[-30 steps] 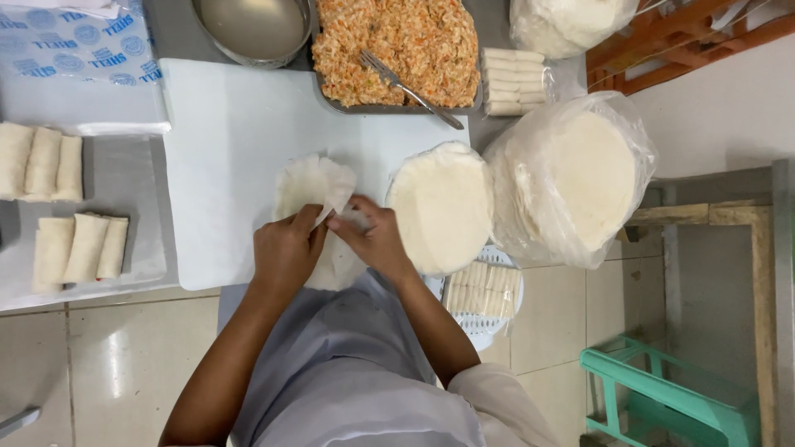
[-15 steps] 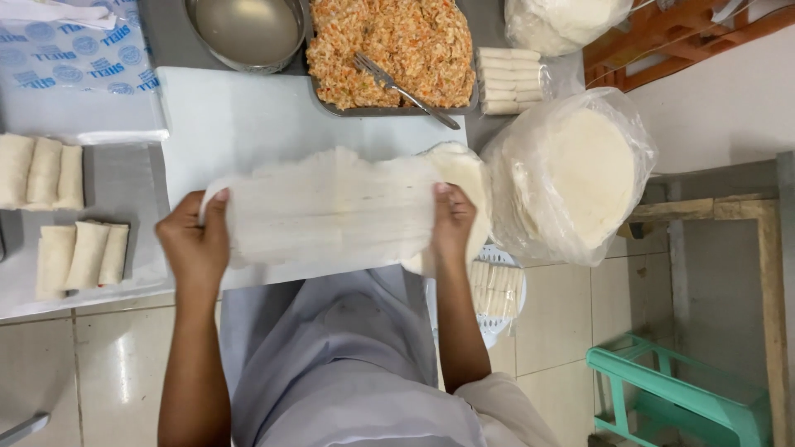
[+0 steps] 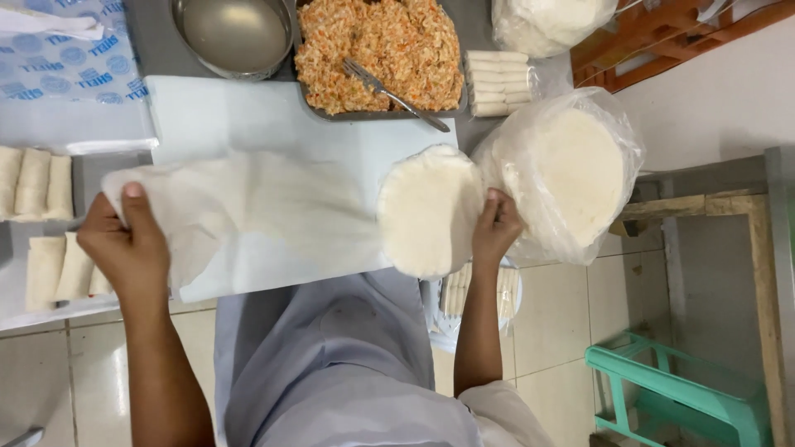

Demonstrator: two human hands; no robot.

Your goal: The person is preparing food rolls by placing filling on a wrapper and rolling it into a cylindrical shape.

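My left hand [image 3: 124,248] has pulled one thin wrapper sheet [image 3: 248,211] wide off the stack [image 3: 426,211], fingers pinched on its edge, while my right hand [image 3: 494,228] seemingly grips the stack's rim.

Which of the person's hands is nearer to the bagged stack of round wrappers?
Right. The right hand rests just beside the bagged stack; the left hand is far across the board, holding a thin wrapper sheet.

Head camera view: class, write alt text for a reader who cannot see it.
A person's left hand lifts one thin wrapper sheet off a round stack of wrappers that the right hand steadies. Behind lie a tray of shredded filling and finished rolls.
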